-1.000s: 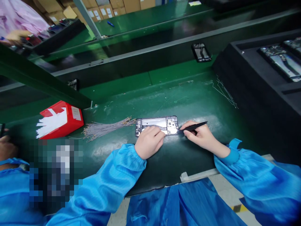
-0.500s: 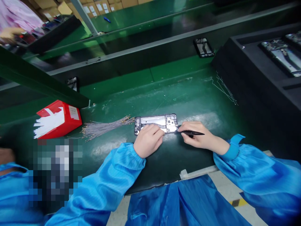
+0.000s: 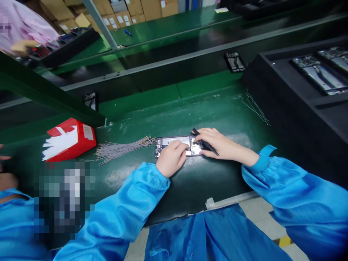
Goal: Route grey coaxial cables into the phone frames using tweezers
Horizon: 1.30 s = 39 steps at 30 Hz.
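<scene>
An opened phone (image 3: 176, 139) lies on the green mat, its circuit board at the right end. My left hand (image 3: 172, 156) rests over the phone's lower middle, fingers curled together at its edge; what they pinch, if anything, is hidden. At the phone's right end is my right hand (image 3: 210, 142), holding a black pen-like tool (image 3: 209, 145) that slants across the fingers, while its fingertips touch the board area. Just left of the phone lies a bundle of thin grey cables (image 3: 122, 148), their tips near the phone's left end.
A red bin (image 3: 88, 139) with white strips stands left, beside a green post (image 3: 54, 94). Loose wires (image 3: 257, 108) lie at the right, near a black tray (image 3: 288, 94) holding phones. Another phone (image 3: 234, 62) sits at the back. Part of a co-worker (image 3: 16, 214) shows at the left.
My right hand has moved left and up onto the phone's board end, and the black tool has turned across its fingers. My left hand stays on the phone. The view has shifted slightly.
</scene>
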{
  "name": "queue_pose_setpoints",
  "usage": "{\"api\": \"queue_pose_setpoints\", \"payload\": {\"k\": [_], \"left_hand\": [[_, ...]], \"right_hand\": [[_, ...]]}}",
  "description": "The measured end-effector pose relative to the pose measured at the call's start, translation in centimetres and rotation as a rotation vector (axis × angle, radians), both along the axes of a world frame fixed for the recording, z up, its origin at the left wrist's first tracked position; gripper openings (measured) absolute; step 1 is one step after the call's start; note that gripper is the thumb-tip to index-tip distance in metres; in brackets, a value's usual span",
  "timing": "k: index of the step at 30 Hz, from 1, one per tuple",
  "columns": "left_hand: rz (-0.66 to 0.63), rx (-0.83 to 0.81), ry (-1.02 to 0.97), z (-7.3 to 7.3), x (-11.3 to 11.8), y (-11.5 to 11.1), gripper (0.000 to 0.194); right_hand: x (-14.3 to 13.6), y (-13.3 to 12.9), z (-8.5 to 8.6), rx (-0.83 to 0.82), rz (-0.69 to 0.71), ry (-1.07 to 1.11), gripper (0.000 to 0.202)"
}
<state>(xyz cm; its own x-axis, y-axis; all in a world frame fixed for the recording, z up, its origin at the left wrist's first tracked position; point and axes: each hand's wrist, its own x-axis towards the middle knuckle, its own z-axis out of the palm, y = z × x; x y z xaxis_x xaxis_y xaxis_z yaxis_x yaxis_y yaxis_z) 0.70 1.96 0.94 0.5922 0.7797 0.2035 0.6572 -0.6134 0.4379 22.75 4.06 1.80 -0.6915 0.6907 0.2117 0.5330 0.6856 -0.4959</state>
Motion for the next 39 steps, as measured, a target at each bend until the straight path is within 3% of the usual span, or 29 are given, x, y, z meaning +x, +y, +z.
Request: {"api": "queue_pose_setpoints", "payload": {"k": [10,19,28,34,39], "left_hand": [[0.003,-0.013,-0.012,-0.1,0.1,0.2,0.031],[-0.262,-0.085,0.094,0.8,0.0,-0.4,0.045],[-0.258,-0.097,0.137,0.9,0.1,-0.4,0.045],[-0.274,-0.015,0.157,0.9,-0.1,-0.2,0.041],[-0.318,-0.013,0.022,0.1,-1.4,0.7,0.036]], "right_hand": [[-0.3,0.2,-0.3,-0.026,0.002,-0.049,0.029],[-0.2,0.3,-0.6,-0.059,0.004,-0.036,0.028],[-0.7,0.9,0.4,-0.122,-0.003,-0.143,0.033],[-1.8,1.4,1.0,-0.134,-0.003,-0.255,0.035],[-1.2,1.3,0.5,-0.150,-0.002,-0.195,0.039]]}}
